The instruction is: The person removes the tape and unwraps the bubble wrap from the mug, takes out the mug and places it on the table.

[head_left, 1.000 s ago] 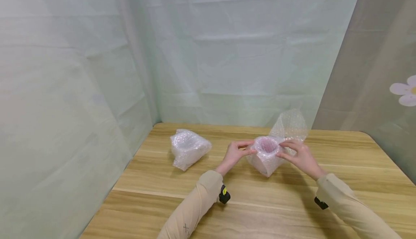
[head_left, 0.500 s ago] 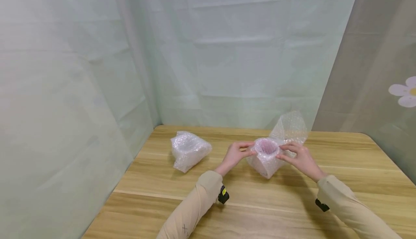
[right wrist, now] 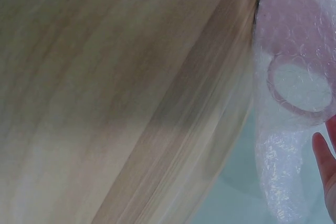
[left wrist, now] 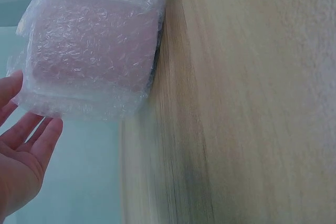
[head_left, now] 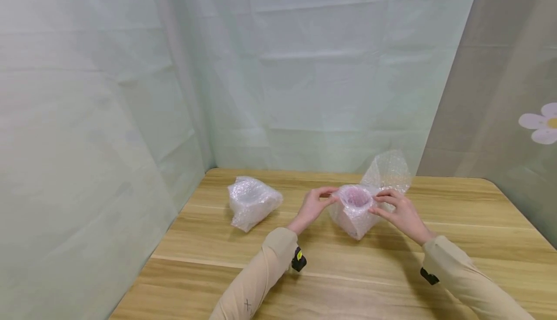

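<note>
Bubble wrap [head_left: 354, 221] surrounds a pink cup [head_left: 358, 197] standing upright on the table, its round mouth uncovered at the top. At the cup's left side, my left hand [head_left: 311, 210] pinches the wrap's upper edge between thumb and fingers. The left wrist view shows that hand [left wrist: 26, 156] at the rim of the wrap [left wrist: 89, 51]. My right hand [head_left: 405, 215] pinches the wrap by the cup's right side. Through the plastic in the right wrist view, a ring-shaped handle [right wrist: 307, 111] is visible near the right fingers [right wrist: 321, 153].
Another bubble-wrapped bundle [head_left: 252, 204] lies on the wooden table [head_left: 348, 281] to the left. A loose flap of bubble wrap [head_left: 389, 170] rises behind the cup on the right. Pale curtains [head_left: 322, 93] hang behind the table and at its left.
My left hand has shifted slightly left, drawing the wrap's edge a little away from the cup. The right hand remains nearly in place.
</note>
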A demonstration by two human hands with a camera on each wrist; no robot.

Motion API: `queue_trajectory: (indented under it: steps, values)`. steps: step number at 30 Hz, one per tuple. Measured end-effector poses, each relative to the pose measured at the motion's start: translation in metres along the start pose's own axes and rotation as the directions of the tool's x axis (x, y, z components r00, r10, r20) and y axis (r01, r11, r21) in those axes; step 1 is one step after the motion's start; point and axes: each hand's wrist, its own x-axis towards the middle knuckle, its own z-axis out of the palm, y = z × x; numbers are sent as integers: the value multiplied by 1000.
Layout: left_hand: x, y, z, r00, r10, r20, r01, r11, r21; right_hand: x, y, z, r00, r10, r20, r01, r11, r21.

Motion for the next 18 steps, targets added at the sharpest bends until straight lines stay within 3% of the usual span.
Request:
queue_trajectory:
  steps: [11, 15, 18]
  values:
    - [4, -1, -3, 998, 41, -54, -41, 999, -4, 2, -1, 0, 1000, 4, 8, -4, 1000, 16]
    - [-3, 16, -7, 996, 45, -83, -48, 998, -37, 1, -2, 0, 1000, 0, 16, 0, 1000, 8]
    - [-6, 27, -12, 995, 4, -103, -17, 993, -119, 1, -2, 0, 1000, 0, 18, 0, 1000, 2]
